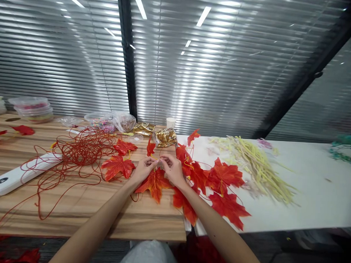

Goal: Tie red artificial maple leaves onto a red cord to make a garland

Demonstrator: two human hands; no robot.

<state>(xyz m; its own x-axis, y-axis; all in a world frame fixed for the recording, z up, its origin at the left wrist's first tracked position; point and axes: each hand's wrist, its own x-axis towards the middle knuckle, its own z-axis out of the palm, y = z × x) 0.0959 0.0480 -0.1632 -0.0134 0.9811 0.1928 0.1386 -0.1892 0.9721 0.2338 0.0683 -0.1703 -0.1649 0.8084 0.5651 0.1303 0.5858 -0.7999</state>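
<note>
My left hand (146, 168) and my right hand (172, 169) meet at the fingertips near the right edge of the wooden table. Both are closed in a pinch on thin red cord, a little of which shows at the fingertips. A yellow stem also shows there; its exact hold is hard to make out. Just below my fingers lies an orange-red artificial maple leaf (155, 185). Left of my left hand is another red maple leaf (118, 167). Several more leaves (225, 175) on red cord spread out past my right hand.
A tangled heap of red cord (87, 149) lies at left, partly over a white power strip (27, 174). Gold packets (165, 137), a paper cup (170, 123) and plastic tubs (32, 109) stand at the back. Yellow strips (257, 169) lie on the white table (314, 197).
</note>
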